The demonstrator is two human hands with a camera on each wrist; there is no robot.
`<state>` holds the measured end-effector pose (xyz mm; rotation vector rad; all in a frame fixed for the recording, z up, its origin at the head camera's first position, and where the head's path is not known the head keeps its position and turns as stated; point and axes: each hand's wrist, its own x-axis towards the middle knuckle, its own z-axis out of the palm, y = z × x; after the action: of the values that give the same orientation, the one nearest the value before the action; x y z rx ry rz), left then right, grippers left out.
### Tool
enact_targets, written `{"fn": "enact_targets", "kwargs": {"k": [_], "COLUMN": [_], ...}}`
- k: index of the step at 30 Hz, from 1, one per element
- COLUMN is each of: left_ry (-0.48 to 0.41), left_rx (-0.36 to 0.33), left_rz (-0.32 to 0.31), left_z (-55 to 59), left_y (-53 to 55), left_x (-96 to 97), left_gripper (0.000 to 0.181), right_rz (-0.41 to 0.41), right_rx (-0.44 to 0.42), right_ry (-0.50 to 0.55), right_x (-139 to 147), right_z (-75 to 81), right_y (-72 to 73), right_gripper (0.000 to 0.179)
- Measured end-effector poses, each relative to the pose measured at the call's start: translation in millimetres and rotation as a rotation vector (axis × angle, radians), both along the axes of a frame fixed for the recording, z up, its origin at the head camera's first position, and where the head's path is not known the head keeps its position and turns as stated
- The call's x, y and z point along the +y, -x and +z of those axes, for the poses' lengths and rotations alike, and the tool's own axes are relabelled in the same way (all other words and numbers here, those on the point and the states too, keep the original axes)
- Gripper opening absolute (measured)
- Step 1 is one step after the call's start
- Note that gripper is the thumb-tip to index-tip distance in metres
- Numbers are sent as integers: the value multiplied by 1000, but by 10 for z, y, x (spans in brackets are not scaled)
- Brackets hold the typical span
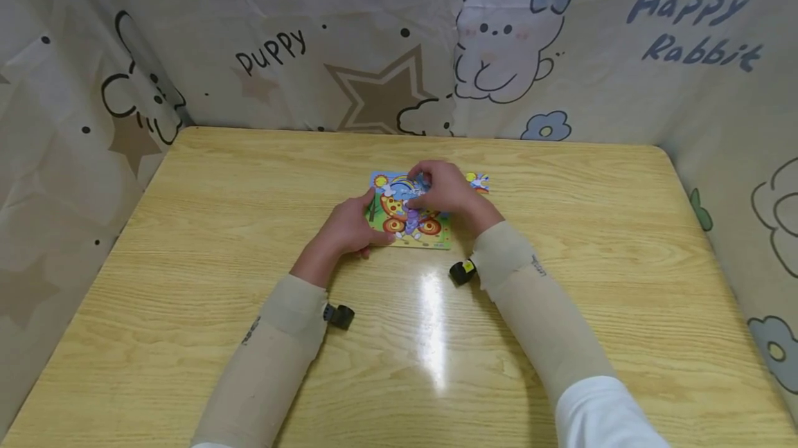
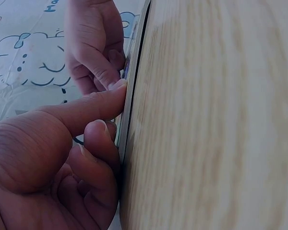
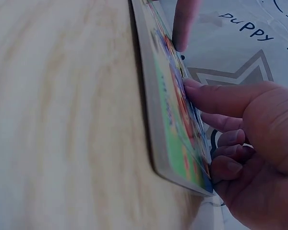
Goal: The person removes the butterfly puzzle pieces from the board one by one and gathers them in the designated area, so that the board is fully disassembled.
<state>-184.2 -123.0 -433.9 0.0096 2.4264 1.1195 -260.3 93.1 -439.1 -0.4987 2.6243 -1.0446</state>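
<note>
A picture puzzle (image 1: 439, 237) with a red-and-orange butterfly lies flat on the table; its thin board edge (image 3: 156, 120) shows in the right wrist view. My left hand (image 1: 349, 226) holds the board by its left side, thumb over the near left corner. In the left wrist view its other fingers (image 2: 93, 177) curl low beside the edge. Over the upper right of the picture, my right hand (image 1: 445, 188) has thumb and index finger bent about a blue puzzle piece (image 1: 422, 183). The right thumb (image 3: 221, 99) touches the picture surface; the other fingers curl behind it.
Another puzzle piece (image 1: 479, 182) in yellow and blue shows just past my right hand, at the board's right. A wood-grain table (image 1: 218, 205) extends all round. A printed cloth (image 1: 280, 5) hangs behind the table and along its sides. Small black cameras (image 1: 339, 316) sit at both wrists.
</note>
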Motion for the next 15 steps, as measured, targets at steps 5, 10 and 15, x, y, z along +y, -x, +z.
{"fn": "enact_targets", "kwargs": {"k": [5, 10, 15], "left_ry": [3, -2, -7], "left_rx": [5, 6, 1], "left_rz": [-2, -5, -4], "left_z": [4, 3, 6], "left_y": [-2, -4, -3], "left_x": [-1, -2, -2], "left_gripper": [108, 107, 107], "right_rz": [12, 13, 22], "right_rx": [3, -2, -10], "right_ry": [-17, -33, -48], "right_x": [-10, -15, -9], "right_z": [2, -5, -4], "right_y": [9, 16, 14], "right_gripper": [45, 44, 41]}}
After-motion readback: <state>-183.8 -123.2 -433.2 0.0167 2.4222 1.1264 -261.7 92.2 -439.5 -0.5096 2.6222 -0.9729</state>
